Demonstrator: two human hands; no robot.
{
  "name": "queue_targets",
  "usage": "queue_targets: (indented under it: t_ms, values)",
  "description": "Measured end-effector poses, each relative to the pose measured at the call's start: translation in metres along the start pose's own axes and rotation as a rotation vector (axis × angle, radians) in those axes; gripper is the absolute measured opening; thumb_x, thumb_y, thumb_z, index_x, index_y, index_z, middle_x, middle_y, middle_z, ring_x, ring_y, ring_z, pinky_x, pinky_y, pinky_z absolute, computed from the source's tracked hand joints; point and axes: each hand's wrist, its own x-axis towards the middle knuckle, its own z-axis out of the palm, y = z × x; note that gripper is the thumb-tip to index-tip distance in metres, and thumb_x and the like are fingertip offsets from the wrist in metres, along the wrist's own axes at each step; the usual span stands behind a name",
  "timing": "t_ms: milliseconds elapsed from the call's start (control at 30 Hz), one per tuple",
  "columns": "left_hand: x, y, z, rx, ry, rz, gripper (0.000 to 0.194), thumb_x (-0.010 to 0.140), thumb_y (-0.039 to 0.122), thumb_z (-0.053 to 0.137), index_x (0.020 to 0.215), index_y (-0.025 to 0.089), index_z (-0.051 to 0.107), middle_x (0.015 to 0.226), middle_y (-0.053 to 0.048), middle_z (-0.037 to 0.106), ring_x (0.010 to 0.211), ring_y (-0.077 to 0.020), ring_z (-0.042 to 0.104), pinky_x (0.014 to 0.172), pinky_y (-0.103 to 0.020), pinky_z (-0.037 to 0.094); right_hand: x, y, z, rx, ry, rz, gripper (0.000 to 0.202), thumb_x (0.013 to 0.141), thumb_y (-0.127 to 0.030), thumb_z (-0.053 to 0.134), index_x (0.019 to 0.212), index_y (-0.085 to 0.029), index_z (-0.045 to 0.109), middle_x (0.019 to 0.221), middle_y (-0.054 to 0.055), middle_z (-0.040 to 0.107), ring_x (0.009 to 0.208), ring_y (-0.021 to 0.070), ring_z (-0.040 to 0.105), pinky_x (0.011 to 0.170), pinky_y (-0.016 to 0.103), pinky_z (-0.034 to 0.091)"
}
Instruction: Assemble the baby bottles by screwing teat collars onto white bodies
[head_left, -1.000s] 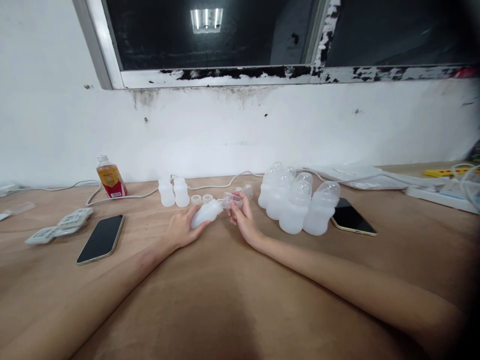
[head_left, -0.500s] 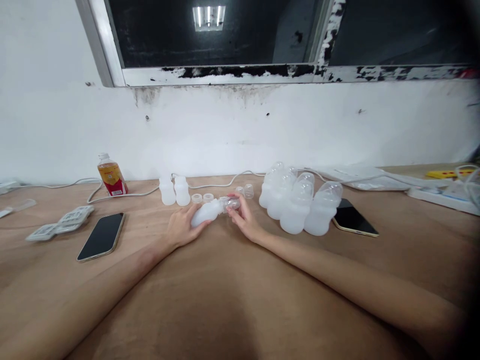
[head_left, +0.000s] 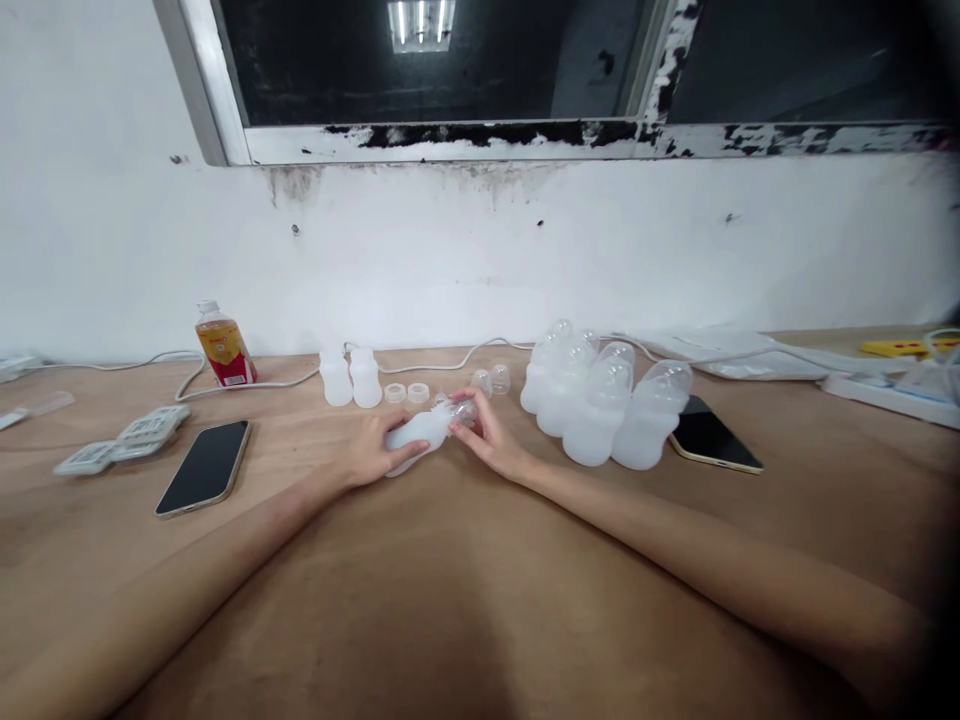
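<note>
In the head view, the left hand [head_left: 370, 448] curls round a milky bottle [head_left: 424, 430] slanting toward two o'clock; the right hand [head_left: 489, 434] pinches a clear cap [head_left: 463, 412] at that end; pushed crookedly, the cap could slip off

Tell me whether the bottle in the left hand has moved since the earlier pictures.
Yes, slightly: the bottle in the left hand has come nearer the camera, away from the rings behind it.

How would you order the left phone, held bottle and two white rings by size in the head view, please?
1. Left phone
2. Held bottle, partly covered by the left hand
3. Left ring and right ring: alike, unranked
</note>
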Motion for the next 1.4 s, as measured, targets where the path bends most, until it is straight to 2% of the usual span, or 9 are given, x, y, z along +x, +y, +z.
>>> queue_targets:
  t_ms: [133, 367, 600, 733, 833, 967, 1233, 1333, 1400]
  values:
    - [0.0, 0.002, -0.001, -0.232, -0.097, -0.053, 0.034, 0.072, 0.048, 0.046, 0.082, 0.017, 0.057, 0.072, 0.0, 0.058, 0.066, -0.0148, 0.052, 0.056, -0.024, 0.04, -0.002, -0.001, -0.001, -0.088, -0.049, -0.043, 0.029, 0.077, -0.031, 0.042, 0.103, -0.021, 0.032, 0.102, 0.007, 0.041, 0.08, 0.0146, 0.047, 0.068, 0.029, 0.044]
    - [-0.002, 0.0, 0.005, -0.541, -0.198, -0.089, 0.036, 0.074, 0.044, 0.045, 0.094, 0.015, 0.054, 0.084, -0.002, 0.06, 0.075, -0.0172, 0.053, 0.061, -0.025, 0.041, 0.007, -0.022, -0.011, -0.373, -0.116, -0.077, 0.037, 0.073, -0.034, 0.051, 0.102, -0.019, 0.034, 0.097, 0.007, 0.047, 0.067, 0.0127, 0.048, 0.058, 0.027, 0.042]
    - [0.001, -0.005, 0.021, -0.278, 0.043, -0.032, 0.044, 0.071, 0.037, 0.053, 0.109, 0.018, 0.043, 0.101, -0.006, 0.055, 0.091, -0.019, 0.051, 0.073, -0.031, 0.042, 0.032, -0.057, -0.049, -0.956, -0.239, -0.117, 0.037, 0.072, -0.036, 0.05, 0.104, -0.02, 0.041, 0.102, 0.007, 0.044, 0.075, 0.0176, 0.052, 0.064, 0.029, 0.039]
    - [0.0, -0.013, 0.028, -0.163, 0.051, -0.024, 0.039, 0.07, 0.029, 0.053, 0.106, 0.017, 0.042, 0.1, -0.007, 0.054, 0.089, -0.0169, 0.051, 0.071, -0.03, 0.043, 0.036, -0.065, -0.071, -1.267, -0.24, 0.068, 0.038, 0.071, -0.035, 0.05, 0.104, -0.018, 0.045, 0.104, 0.011, 0.041, 0.063, 0.0156, 0.053, 0.057, 0.029, 0.038]
    - [0.0, -0.015, 0.029, -0.118, 0.026, -0.012, 0.038, 0.07, 0.026, 0.052, 0.106, 0.017, 0.041, 0.099, -0.006, 0.054, 0.088, -0.0158, 0.051, 0.073, -0.03, 0.043, 0.038, -0.062, -0.079, -1.389, -0.209, 0.169, 0.04, 0.072, -0.033, 0.05, 0.108, -0.017, 0.044, 0.1, 0.011, 0.045, 0.068, 0.0195, 0.054, 0.054, 0.029, 0.037]
    - [-0.001, -0.011, 0.026, -0.065, -0.007, 0.002, 0.035, 0.071, 0.025, 0.051, 0.103, 0.016, 0.043, 0.096, -0.005, 0.055, 0.088, -0.0159, 0.052, 0.072, -0.03, 0.043, 0.041, -0.049, -0.081, -1.488, -0.095, 0.136, 0.041, 0.07, -0.03, 0.054, 0.105, -0.012, 0.046, 0.097, 0.014, 0.049, 0.09, 0.028, 0.047, 0.061, 0.031, 0.039]
    - [-0.003, -0.008, 0.026, 0.098, -0.071, 0.072, 0.024, 0.074, 0.027, 0.045, 0.096, 0.017, 0.05, 0.097, -0.005, 0.055, 0.088, -0.0163, 0.052, 0.079, -0.03, 0.041, 0.042, -0.04, -0.087, -1.566, -0.01, 0.082, 0.041, 0.067, -0.026, 0.058, 0.101, -0.005, 0.052, 0.109, 0.02, 0.046, 0.106, 0.0342, 0.036, 0.082, 0.041, 0.032]
    - [-0.004, -0.008, 0.026, 0.208, -0.123, 0.149, 0.028, 0.08, 0.029, 0.035, 0.1, 0.016, 0.05, 0.107, -0.007, 0.052, 0.099, -0.017, 0.047, 0.087, -0.03, 0.036, 0.038, -0.042, -0.072, -1.449, -0.013, -0.07, 0.047, 0.072, -0.03, 0.053, 0.111, -0.005, 0.047, 0.124, 0.021, 0.034, 0.12, 0.0341, 0.018, 0.092, 0.044, 0.023]
    - [-0.005, -0.01, 0.024, 0.296, -0.206, 0.137, 0.039, 0.083, 0.035, 0.028, 0.114, 0.016, 0.042, 0.122, -0.009, 0.043, 0.112, -0.0201, 0.038, 0.094, -0.036, 0.028, 0.028, -0.037, -0.051, -1.273, -0.106, -0.133, 0.056, 0.077, -0.041, 0.043, 0.121, -0.007, 0.037, 0.131, 0.019, 0.025, 0.123, 0.0311, 0.013, 0.095, 0.044, 0.02]
